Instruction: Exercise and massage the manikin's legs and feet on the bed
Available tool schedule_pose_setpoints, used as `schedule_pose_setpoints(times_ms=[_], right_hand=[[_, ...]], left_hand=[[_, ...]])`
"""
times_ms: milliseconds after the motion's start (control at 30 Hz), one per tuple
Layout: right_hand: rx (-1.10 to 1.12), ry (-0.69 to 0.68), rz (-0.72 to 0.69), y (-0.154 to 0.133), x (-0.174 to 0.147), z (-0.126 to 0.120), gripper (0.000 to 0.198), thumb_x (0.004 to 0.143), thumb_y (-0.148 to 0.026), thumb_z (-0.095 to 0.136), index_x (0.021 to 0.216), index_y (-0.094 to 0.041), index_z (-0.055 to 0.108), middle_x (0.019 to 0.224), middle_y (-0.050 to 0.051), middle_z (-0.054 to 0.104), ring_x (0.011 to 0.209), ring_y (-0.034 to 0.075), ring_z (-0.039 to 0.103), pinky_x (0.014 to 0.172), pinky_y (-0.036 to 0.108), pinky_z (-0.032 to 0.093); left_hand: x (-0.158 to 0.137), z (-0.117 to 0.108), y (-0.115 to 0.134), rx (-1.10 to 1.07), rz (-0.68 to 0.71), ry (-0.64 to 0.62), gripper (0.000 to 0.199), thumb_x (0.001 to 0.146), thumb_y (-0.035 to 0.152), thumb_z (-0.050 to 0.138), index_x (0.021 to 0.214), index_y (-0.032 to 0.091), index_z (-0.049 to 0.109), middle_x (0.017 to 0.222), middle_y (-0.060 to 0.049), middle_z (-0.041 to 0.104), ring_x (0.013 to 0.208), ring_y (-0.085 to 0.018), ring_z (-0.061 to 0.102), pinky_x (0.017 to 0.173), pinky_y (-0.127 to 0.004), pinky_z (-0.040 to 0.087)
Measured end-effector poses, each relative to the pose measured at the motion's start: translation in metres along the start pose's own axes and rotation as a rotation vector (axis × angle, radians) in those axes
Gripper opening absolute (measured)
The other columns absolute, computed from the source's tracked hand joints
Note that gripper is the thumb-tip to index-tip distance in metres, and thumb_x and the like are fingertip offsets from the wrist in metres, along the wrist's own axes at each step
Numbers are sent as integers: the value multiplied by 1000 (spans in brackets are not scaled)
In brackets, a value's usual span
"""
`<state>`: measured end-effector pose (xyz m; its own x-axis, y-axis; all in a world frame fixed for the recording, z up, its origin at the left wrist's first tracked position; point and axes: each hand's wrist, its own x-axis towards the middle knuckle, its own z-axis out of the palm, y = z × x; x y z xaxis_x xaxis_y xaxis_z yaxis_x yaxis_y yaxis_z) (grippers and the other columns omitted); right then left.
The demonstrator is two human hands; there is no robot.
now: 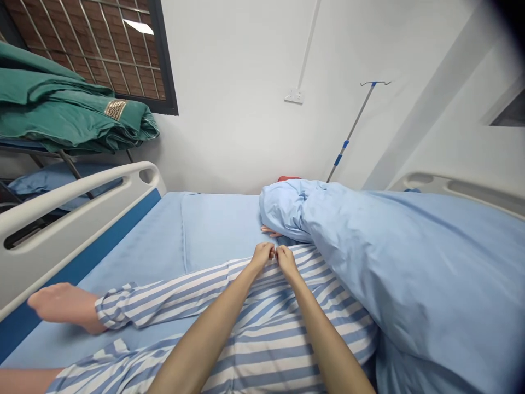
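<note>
A figure lies on the bed in blue-and-white striped trousers (268, 347); whether a person or a mannequin, I cannot tell. A bare foot (63, 307) shows at the left end. My left hand (262, 254) is closed, knuckles up, over the far thigh of the trousers. Close beside it, my right hand (286, 258) is closed too. Whatever the fingers of either hand pinch is hidden. Just beyond them, the fingertips of the lying figure's hand (270, 231) stick out under a bunched light-blue quilt (365, 235), which covers the upper body.
A light-blue sheet (221, 219) covers the mattress. The bed's end board (82, 197) stands at left, another board (459, 186) at right. Behind are a drip pole (356, 123) and a wall socket (294, 96). Folded green cloth (69, 109) lies by the barred window (98, 44).
</note>
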<state>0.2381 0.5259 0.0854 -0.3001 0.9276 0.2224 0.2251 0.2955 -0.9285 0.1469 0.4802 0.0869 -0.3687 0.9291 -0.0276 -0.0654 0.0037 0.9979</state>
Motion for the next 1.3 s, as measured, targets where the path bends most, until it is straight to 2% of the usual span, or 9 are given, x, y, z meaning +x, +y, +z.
schedule_pose_setpoints(times_ms=[100, 233, 500, 600, 733, 867, 967, 1133, 1300], right_hand=[[-175, 76, -26, 9, 19, -26, 25, 70, -31, 34, 55, -17, 49, 56, 1, 53, 55, 13, 45, 55, 23, 34], [-430, 191, 163, 32, 38, -53, 29, 70, -28, 30, 60, -16, 54, 65, 9, 59, 62, 17, 49, 58, 25, 34], [-544, 137, 211, 34, 37, -54, 30, 71, -26, 33, 68, -15, 60, 71, 12, 61, 66, 20, 53, 59, 27, 34], [-553, 87, 194, 20, 32, -53, 25, 70, -23, 36, 65, -14, 60, 71, 12, 61, 68, 20, 54, 60, 26, 35], [-539, 10, 180, 4, 15, -46, 20, 67, -19, 39, 60, -14, 58, 69, 11, 61, 70, 19, 54, 60, 25, 35], [-509, -85, 150, -7, -27, -18, 17, 68, -22, 41, 62, -15, 56, 63, 7, 59, 64, 17, 52, 59, 25, 35], [-422, -180, 0, -22, -81, 26, 17, 69, -26, 42, 67, -16, 55, 64, 4, 58, 63, 16, 51, 60, 25, 36], [-410, -385, -335, -73, -185, 112, 20, 75, -28, 38, 77, -16, 53, 77, 6, 58, 75, 16, 52, 69, 26, 36], [-596, -553, -447, -108, -256, 166, 26, 74, -36, 43, 91, -18, 51, 88, 6, 56, 85, 18, 50, 74, 28, 34]], left_hand=[[6, 7, -6, 35, -3, -14, 19, 67, 31, 35, 53, 18, 38, 45, 5, 37, 42, -6, 35, 46, -20, 30], [4, 6, -11, 139, 23, -19, 21, 68, 30, 37, 52, 17, 42, 46, 4, 41, 47, -8, 38, 51, -21, 31], [-23, -1, 0, 295, 19, 9, 21, 66, 23, 37, 47, 17, 44, 46, 2, 46, 52, -10, 42, 53, -22, 29], [-55, -29, -2, 337, -28, 20, 20, 64, 22, 37, 46, 17, 45, 42, 3, 43, 47, -10, 40, 49, -22, 27], [-111, -102, -1, 392, -76, 129, 21, 66, 24, 35, 47, 18, 43, 41, 4, 38, 45, -10, 37, 49, -22, 25], [-179, -189, 0, 460, -103, 279, 25, 69, 28, 35, 46, 18, 38, 44, 4, 38, 49, -10, 37, 52, -22, 26], [-232, -236, -8, 644, -45, 391, 23, 72, 31, 35, 53, 19, 41, 53, 3, 45, 57, -12, 43, 58, -23, 29], [-288, -271, -13, 956, 153, 366, 18, 76, 26, 32, 68, 20, 47, 71, -1, 51, 72, -14, 47, 71, -26, 34], [-320, -293, -13, 1038, 261, 412, 15, 70, 20, 37, 80, 19, 48, 83, -5, 52, 85, -18, 47, 81, -33, 35]])
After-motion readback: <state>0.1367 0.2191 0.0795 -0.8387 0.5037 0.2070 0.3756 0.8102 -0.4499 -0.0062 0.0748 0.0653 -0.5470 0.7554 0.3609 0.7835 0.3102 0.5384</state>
